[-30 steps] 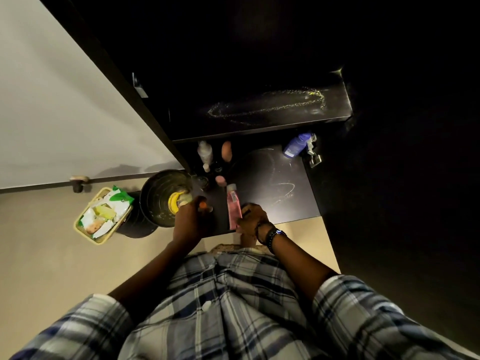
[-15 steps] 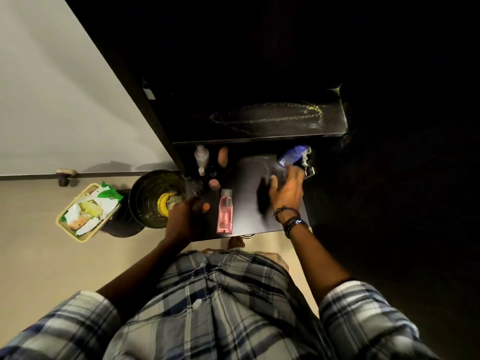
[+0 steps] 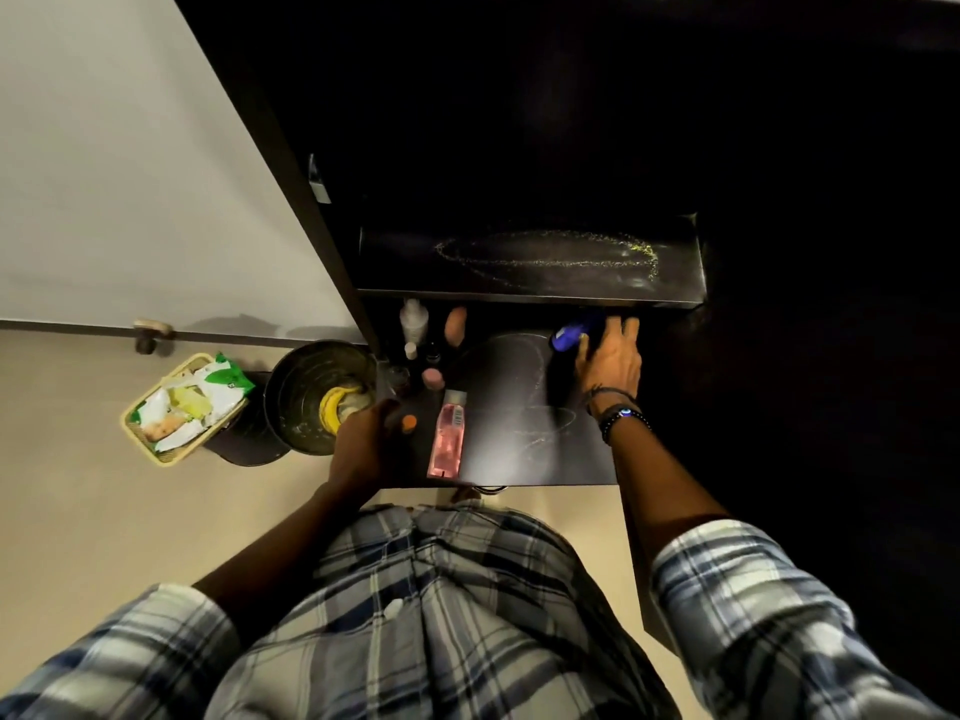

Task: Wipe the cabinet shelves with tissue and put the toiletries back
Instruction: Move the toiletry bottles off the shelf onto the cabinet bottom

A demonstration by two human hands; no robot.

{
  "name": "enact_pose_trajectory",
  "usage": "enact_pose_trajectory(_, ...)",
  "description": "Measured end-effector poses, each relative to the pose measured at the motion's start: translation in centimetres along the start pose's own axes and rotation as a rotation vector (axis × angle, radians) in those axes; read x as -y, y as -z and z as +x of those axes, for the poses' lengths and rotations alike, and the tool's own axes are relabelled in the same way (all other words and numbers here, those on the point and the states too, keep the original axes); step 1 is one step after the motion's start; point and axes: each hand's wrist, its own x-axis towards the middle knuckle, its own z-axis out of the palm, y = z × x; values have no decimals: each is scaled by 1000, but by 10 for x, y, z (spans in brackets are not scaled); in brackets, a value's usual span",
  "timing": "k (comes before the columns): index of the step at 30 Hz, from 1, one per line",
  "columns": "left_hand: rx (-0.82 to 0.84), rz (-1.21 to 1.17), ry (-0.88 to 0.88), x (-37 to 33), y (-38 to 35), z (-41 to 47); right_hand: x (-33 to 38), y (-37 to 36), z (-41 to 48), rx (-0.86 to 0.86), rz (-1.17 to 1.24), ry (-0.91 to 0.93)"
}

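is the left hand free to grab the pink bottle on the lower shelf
Reach yes, grasp probably not: the left hand is right beside the pink bottle, nothing between, but its fingers hold an orange-capped item.
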Motion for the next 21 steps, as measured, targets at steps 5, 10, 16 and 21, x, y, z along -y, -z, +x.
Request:
enact_pose_trajectory(5,17,-3,31,0,-2,-5,2,-5,6,37,49,-58)
enact_pose_trajectory(10,26,-26,44,7,-6,-6,12,-14,24,107,82,-231)
enact_pose_trajectory(16,-20,-77,30,4,-7,-9,27,-36,19,170,60,-335)
enact_pose_trajectory(21,-6,-98,69,19,-5,-8,15,-72,0,301,184,-400)
